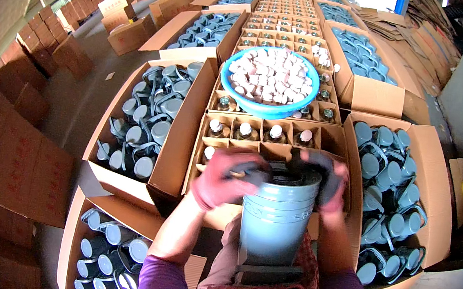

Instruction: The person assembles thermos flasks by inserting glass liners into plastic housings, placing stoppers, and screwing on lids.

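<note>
Brown cartons [18, 163] stand at far left, then an open carton [183, 132] full of blue-grey handled pieces [160, 132]. The gloved left hand [227, 179] is beside the rim of a blue-grey canister [277, 220], its fingers bent; blur leaves their grip uncertain. Behind, a blue basin [268, 111] of pale caps [275, 80] sits over divided cartons of bottles [245, 130]. The canister is before the person's torso. The gloved right hand [326, 183] is at its right rim, finger grip equally unclear. Rightmost, another carton [438, 195] holds similar handled pieces.

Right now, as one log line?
left hand: at top of bucket | right hand: same | basin: heaped with caps
</note>
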Motion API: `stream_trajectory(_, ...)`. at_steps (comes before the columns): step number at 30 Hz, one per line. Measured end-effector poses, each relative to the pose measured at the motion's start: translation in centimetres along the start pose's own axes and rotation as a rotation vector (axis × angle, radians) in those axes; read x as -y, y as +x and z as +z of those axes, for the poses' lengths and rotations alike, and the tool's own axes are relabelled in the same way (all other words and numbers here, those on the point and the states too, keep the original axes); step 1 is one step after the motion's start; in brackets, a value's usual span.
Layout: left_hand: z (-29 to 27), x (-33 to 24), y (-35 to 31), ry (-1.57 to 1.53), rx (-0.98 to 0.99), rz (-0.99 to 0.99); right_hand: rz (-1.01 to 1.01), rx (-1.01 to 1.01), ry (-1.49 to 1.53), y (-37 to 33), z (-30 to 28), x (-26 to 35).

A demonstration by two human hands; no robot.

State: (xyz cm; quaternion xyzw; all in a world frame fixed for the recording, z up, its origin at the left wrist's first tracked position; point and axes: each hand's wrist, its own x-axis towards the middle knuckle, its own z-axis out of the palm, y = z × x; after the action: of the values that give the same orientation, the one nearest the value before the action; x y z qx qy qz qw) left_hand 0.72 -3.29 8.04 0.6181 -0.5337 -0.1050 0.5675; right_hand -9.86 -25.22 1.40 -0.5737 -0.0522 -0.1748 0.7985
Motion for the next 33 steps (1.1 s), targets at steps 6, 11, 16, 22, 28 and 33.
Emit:
stream_trajectory(6,1.5,0.1,-1.0,0.185,-0.179,0.358,-0.003,0.265,-0.005,0.6,2.3,0.4)
stream_trajectory(11,0.1,2.6,-2.2,-0.316,-0.08,-0.09,-0.109,0.147,-0.313,1.2,0.4,-0.2)
stream_trajectory(16,2.7,6.9,-5.5,-0.587,-0.38,-0.368,-0.049,0.565,-0.093,3.0,3.4,5.2)
stream_trajectory(22,14.0,8.1,-7.2,-0.988,-0.131,-0.598,-0.416,1.258,-0.792,5.5,7.1,13.5)
stream_trajectory(28,17.2,7.6,-7.1,-0.994,-0.039,-0.635,-0.381,1.168,-1.336,1.8,10.0,18.2)
stream_trajectory(33,16.9,7.7,-7.8,-0.726,-0.049,-0.661,-0.037,0.744,-1.69,-2.4,9.7,19.0)
